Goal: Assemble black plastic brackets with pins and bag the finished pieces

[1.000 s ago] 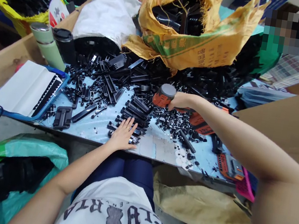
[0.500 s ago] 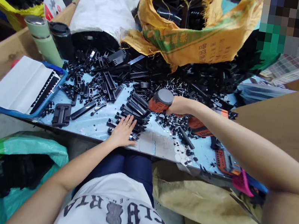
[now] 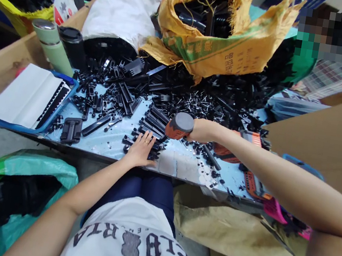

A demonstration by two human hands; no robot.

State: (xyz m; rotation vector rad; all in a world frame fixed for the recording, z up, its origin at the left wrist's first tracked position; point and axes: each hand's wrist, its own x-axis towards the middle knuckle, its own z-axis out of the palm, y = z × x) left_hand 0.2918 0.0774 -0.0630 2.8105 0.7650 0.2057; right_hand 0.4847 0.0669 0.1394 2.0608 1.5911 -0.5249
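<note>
My left hand lies spread over the near end of a row of long black plastic parts, its fingers stretched across them. A ring shows on one finger. My right hand is closed round an orange and black cordless drill, whose round grey end faces up. The drill is over the right end of the row; its tip is hidden beneath its body. Partly behind my right forearm lies another orange and black power tool on the light blue table top.
Small black parts and screws are heaped across the back. An orange woven sack and a white sack stand behind. At left are a blue tray, a green flask and a black cup. Cardboard borders the right.
My right hand has shifted slightly left and nearer to me with the drill. My left hand stays spread on the row of parts. The view has tilted a little.
</note>
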